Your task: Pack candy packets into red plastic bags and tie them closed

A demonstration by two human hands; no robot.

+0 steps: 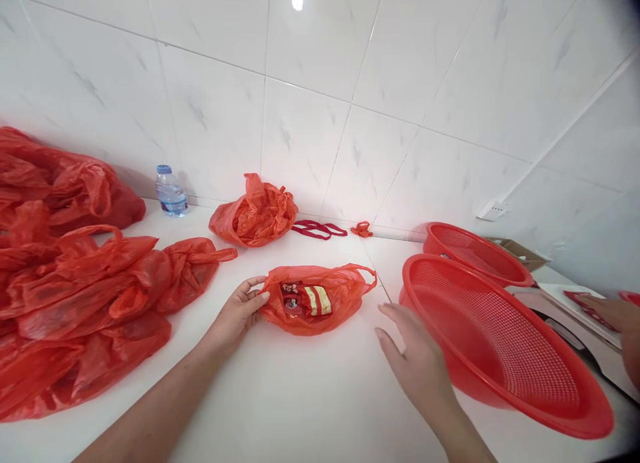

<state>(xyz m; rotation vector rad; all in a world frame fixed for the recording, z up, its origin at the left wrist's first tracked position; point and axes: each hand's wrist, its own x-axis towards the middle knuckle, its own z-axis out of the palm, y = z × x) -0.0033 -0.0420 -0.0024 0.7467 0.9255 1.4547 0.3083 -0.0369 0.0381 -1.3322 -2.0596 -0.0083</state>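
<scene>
Red plastic bag (300, 325) lies open on the desk (300, 396), in the head view, left of the large red basket (463, 323), with packets (317, 301) inside. The left hand (239, 316) has its grip closed on the bag's edge farthest from the basket. The right hand (417, 359), its grip open, is apart from the bag, near the basket.
</scene>
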